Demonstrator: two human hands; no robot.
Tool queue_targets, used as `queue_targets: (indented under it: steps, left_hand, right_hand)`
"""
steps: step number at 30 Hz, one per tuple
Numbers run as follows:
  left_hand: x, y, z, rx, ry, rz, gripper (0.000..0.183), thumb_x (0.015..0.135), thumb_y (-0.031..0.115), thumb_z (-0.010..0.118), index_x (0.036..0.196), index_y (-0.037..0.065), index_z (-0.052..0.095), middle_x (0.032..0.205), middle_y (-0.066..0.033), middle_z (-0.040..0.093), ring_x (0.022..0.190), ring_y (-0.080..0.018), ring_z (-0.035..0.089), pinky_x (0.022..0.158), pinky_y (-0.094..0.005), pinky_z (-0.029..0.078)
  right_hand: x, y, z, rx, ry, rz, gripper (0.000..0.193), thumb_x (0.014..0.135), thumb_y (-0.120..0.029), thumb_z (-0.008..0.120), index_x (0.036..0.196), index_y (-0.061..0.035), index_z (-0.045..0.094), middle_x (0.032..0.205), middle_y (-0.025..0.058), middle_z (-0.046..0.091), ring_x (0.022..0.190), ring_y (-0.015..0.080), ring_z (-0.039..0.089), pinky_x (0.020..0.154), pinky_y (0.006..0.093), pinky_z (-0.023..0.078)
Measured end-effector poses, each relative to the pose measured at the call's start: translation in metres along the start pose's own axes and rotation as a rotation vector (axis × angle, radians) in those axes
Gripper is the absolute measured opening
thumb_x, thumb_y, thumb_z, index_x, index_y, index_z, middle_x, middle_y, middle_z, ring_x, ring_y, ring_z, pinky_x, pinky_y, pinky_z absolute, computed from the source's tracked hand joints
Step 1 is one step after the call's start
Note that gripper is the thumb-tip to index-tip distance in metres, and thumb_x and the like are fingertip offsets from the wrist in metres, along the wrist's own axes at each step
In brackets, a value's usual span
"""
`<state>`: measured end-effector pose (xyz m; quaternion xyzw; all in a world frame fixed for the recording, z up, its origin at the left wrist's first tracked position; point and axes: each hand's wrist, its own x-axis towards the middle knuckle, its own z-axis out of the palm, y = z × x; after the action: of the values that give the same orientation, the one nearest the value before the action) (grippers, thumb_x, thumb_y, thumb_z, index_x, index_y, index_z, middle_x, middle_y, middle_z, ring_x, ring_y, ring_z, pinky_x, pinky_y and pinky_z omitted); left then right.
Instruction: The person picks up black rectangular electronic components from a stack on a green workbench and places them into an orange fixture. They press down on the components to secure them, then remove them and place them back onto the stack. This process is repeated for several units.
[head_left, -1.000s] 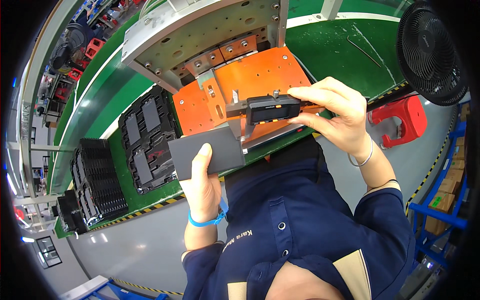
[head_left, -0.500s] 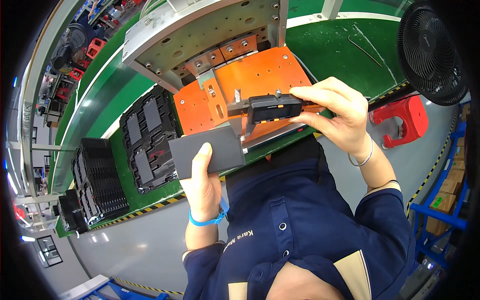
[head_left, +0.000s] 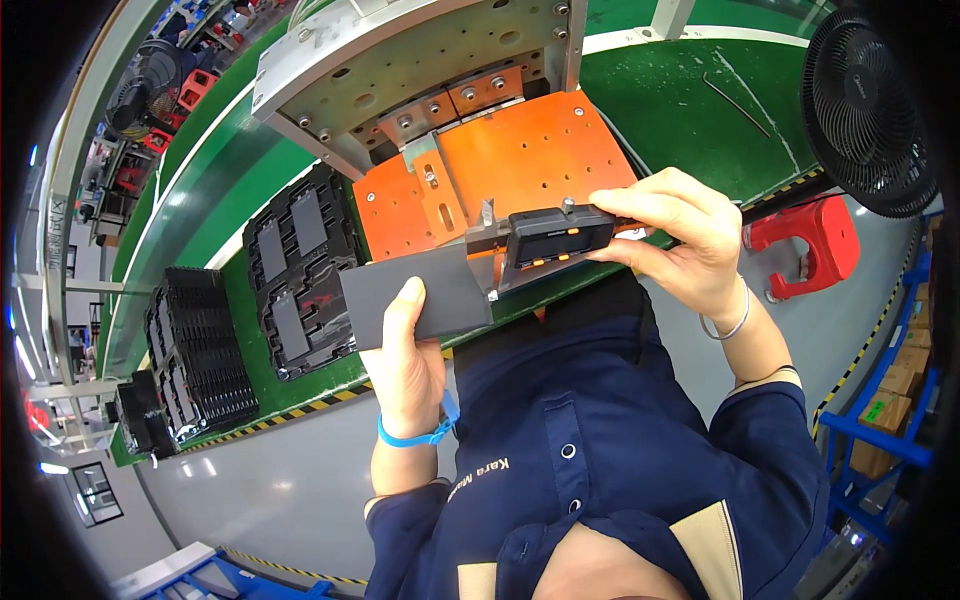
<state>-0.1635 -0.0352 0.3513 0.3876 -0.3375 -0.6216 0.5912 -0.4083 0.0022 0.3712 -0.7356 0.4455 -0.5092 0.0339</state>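
A flat dark grey rectangular plate (head_left: pixel 440 295) is pinched in my left hand (head_left: pixel 408 375), thumb on top and the other fingers hidden beneath. My right hand (head_left: pixel 685 235) grips a digital caliper (head_left: pixel 560 238) by its right end, between thumb and fingers. The caliper's jaws sit at the plate's upper right edge; whether they touch it I cannot tell. Behind both hands lies an orange fixture plate (head_left: pixel 520 150) with holes and a slotted orange bar (head_left: pixel 435 195), under a metal press frame (head_left: pixel 400 75).
Left of the fixture, a black tray (head_left: pixel 335 260) holds several grey plates, and stacked black trays (head_left: pixel 205 350) stand further left. On the green bench are a hex key (head_left: pixel 737 105) and, at its right, a black fan (head_left: pixel 865 110). A red stool (head_left: pixel 825 245) stands on the floor.
The view has shifted slightly. Both hands keep their holds, and the caliper remains by the plate's upper right edge with little visible movement.
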Motion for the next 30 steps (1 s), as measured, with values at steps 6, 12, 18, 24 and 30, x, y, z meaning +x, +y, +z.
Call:
queue_targets:
  steps: [6,12,18,24,30]
  left_hand:
    - [0.0005,-0.0006,-0.0011,0.005,0.005,0.002,0.022,0.087,0.008,0.057,0.107,0.0,0.055,0.1,-0.0099,0.061,0.09,-0.0201,0.063,0.079,-0.036,0.054]
    - [-0.0006,0.0043,-0.003,-0.005,-0.065,-0.081,0.029,0.084,0.006,0.061,0.112,0.003,0.053,0.106,-0.0066,0.056,0.102,-0.0163,0.054,0.092,-0.032,0.044]
    - [0.0005,0.0038,-0.0044,-0.006,-0.054,-0.087,0.028,0.085,0.006,0.061,0.112,0.003,0.053,0.107,-0.0067,0.056,0.102,-0.0168,0.054,0.092,-0.0321,0.044]
    - [0.0029,0.0008,-0.0017,-0.015,0.004,-0.017,0.02,0.087,0.009,0.057,0.105,0.0,0.055,0.098,-0.0105,0.062,0.086,-0.0202,0.065,0.071,-0.0359,0.059]
    - [0.0006,0.0047,-0.0028,-0.034,-0.063,-0.086,0.027,0.085,0.005,0.06,0.111,0.003,0.052,0.107,-0.0072,0.055,0.101,-0.0172,0.055,0.09,-0.0329,0.046]
  right_hand:
    - [-0.0011,-0.0005,0.003,0.029,0.004,0.009,0.042,0.063,-0.008,0.08,0.103,-0.0046,0.069,0.078,0.0064,0.063,0.064,0.0154,0.061,0.055,0.0245,0.051]
    - [-0.0009,0.0003,0.0045,0.045,0.017,0.022,0.042,0.064,-0.009,0.08,0.104,-0.0046,0.069,0.077,0.0063,0.063,0.064,0.0155,0.061,0.055,0.0248,0.05]
    - [-0.0008,0.0003,0.0043,0.024,0.017,-0.001,0.04,0.065,-0.009,0.079,0.103,-0.0044,0.069,0.077,0.0066,0.063,0.064,0.0158,0.062,0.055,0.0249,0.051]
    - [-0.0001,-0.0001,0.0059,0.043,0.023,0.01,0.039,0.065,-0.008,0.079,0.103,-0.0044,0.069,0.077,0.0069,0.063,0.065,0.016,0.062,0.056,0.025,0.051]
    - [0.0002,-0.0009,0.0055,0.039,0.025,0.003,0.039,0.065,-0.008,0.079,0.103,-0.0045,0.069,0.078,0.0072,0.063,0.066,0.0161,0.063,0.057,0.025,0.052]
